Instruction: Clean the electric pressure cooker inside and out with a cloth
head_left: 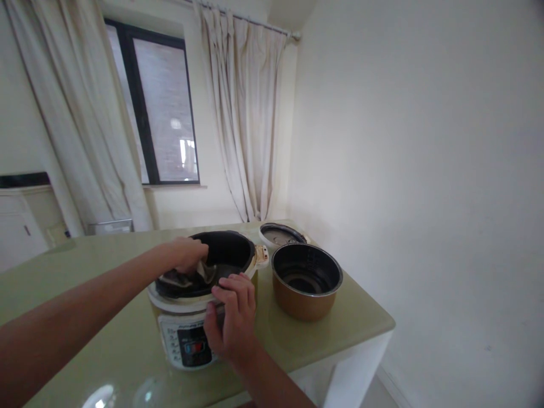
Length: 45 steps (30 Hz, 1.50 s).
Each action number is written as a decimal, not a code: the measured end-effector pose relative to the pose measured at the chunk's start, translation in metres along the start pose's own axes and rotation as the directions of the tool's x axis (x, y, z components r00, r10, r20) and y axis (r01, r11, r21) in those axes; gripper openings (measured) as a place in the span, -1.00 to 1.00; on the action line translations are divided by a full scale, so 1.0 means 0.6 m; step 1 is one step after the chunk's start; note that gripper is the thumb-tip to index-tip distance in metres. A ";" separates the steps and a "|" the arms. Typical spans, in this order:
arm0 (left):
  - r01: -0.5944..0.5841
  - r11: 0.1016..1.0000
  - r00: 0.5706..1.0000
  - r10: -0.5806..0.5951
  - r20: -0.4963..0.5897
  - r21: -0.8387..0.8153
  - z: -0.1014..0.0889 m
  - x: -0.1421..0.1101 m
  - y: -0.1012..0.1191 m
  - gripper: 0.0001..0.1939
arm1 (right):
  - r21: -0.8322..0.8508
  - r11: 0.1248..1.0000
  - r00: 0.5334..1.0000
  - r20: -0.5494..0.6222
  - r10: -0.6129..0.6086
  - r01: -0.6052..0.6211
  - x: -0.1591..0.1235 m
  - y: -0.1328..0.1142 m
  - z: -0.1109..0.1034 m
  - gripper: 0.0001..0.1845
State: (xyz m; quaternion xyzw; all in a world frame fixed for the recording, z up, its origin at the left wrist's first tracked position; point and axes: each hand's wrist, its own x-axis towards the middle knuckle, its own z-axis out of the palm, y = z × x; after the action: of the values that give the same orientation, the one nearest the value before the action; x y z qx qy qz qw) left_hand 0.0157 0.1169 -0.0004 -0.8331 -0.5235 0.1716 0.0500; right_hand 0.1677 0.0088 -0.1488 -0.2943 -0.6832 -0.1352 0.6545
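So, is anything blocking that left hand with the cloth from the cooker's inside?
Nothing visible. The left hand reaches into the open top of the cooker with the cloth. The right hand rests on the near rim; the pot and lid are off to the right.

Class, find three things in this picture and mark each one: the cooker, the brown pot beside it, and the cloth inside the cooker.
Cooker (194,341): head view, on its dark front panel.
Brown pot (305,304): head view, on its outer wall.
Cloth (207,272): head view, on its pale crumpled fold.
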 end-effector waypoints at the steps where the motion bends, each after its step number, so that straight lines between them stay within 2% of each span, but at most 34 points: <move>1: -0.048 0.998 0.994 0.051 0.093 -0.033 0.002 -0.001 0.006 -0.46 | 0.001 1.000 1.000 0.000 0.000 0.000 0.000 0.000 0.000 -0.67; 3: -0.151 0.982 0.960 0.172 0.220 -0.109 0.003 0.000 0.022 -0.45 | 0.000 1.000 1.000 0.003 0.003 -0.003 0.000 0.000 0.001 -0.67; 4: -0.208 0.963 0.943 0.243 0.229 -0.170 0.000 0.002 0.031 -0.49 | -0.001 1.000 1.000 0.001 0.003 -0.003 0.000 -0.001 0.002 -0.68; 7: -0.368 0.875 0.896 0.424 0.132 -0.314 -0.014 0.016 0.060 -0.61 | 0.001 1.000 1.000 -0.028 0.012 -0.012 0.000 -0.004 0.008 -0.69; 10: -0.468 0.823 0.875 0.484 -0.036 -0.321 -0.028 0.042 0.084 -0.65 | 0.002 1.000 0.998 -0.052 0.019 -0.019 0.000 -0.007 0.013 -0.69; 12: -0.470 0.843 0.883 0.449 -0.140 -0.262 -0.032 0.063 0.094 -0.70 | -0.002 1.000 0.999 -0.048 0.021 -0.021 -0.001 -0.007 0.014 -0.68; 14: -0.404 0.892 0.906 0.360 -0.224 -0.201 -0.032 0.080 0.098 -0.76 | -0.011 1.000 0.999 -0.039 0.016 -0.017 -0.001 -0.006 0.013 -0.68; 17: -0.179 0.978 0.945 0.140 -0.296 -0.110 -0.033 0.091 0.089 -0.73 | -0.025 1.000 0.999 -0.032 0.003 -0.004 -0.001 -0.003 0.009 -0.69; 20: -0.008 0.999 0.948 -0.006 -0.319 -0.043 -0.031 0.080 0.060 -0.65 | -0.029 1.000 1.000 -0.012 -0.002 0.002 0.000 -0.001 0.004 -0.68; 23: 0.042 0.999 0.958 -0.035 -0.284 0.018 -0.016 0.058 0.025 -0.60 | -0.027 1.000 1.000 0.019 -0.004 0.004 0.001 -0.001 0.001 -0.66; 26: 0.048 0.993 0.984 -0.028 -0.176 0.112 0.012 0.034 0.004 -0.62 | -0.016 1.000 1.000 0.013 -0.005 0.005 0.000 -0.002 0.000 -0.66; 28: 0.038 0.989 0.994 -0.024 -0.103 0.140 0.030 0.016 0.000 -0.63 | -0.009 1.000 1.000 0.005 0.000 0.001 0.000 -0.001 -0.001 -0.67; 30: 0.042 0.989 0.997 -0.033 -0.063 0.139 0.041 -0.002 0.002 -0.54 | -0.009 1.000 1.000 0.014 -0.004 0.004 0.002 0.000 -0.004 -0.67; 33: 0.040 0.991 0.999 -0.037 -0.031 0.124 0.035 -0.024 0.007 -0.41 | -0.011 0.999 0.998 0.058 -0.034 0.034 0.006 0.003 -0.012 -0.66; 36: -0.027 1.000 0.996 0.028 0.081 -0.005 0.011 -0.028 0.012 -0.45 | -0.014 0.998 0.995 0.087 -0.056 0.058 0.006 0.005 -0.017 -0.66; 38: -0.102 0.961 0.973 0.151 0.175 -0.258 -0.003 -0.018 0.016 -0.57 | -0.028 0.998 0.995 0.083 -0.052 0.055 0.003 0.005 -0.016 -0.65; 39: -0.144 0.903 0.956 0.233 0.180 -0.406 -0.008 -0.011 0.019 -0.62 | -0.039 0.998 0.996 0.076 -0.046 0.049 0.001 0.005 -0.014 -0.64; 41: -0.226 0.750 0.930 0.356 0.092 -0.622 -0.012 0.006 0.029 -0.70 | -0.059 0.997 0.997 0.063 -0.038 0.041 -0.006 0.005 -0.011 -0.62; 42: -0.268 0.690 0.924 0.381 0.023 -0.673 -0.013 0.015 0.035 -0.74 | -0.066 0.997 0.998 0.057 -0.041 0.045 -0.009 0.006 -0.009 -0.60; 43: -0.302 0.655 0.924 0.381 -0.043 -0.693 -0.014 0.024 0.042 -0.77 | -0.071 0.996 0.997 0.054 -0.048 0.051 -0.012 0.006 -0.007 -0.59; 45: -0.323 0.666 0.938 0.318 -0.135 -0.673 -0.017 0.040 0.056 -0.78 | -0.078 0.995 0.997 0.049 -0.064 0.067 -0.016 0.009 -0.005 -0.56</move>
State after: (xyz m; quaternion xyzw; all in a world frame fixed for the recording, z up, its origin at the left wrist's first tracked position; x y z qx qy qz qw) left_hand 0.0574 0.1241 -0.0052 -0.8711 -0.3947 -0.0306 -0.2906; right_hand 0.1727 0.0091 -0.1589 -0.3009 -0.7016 -0.1769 0.6212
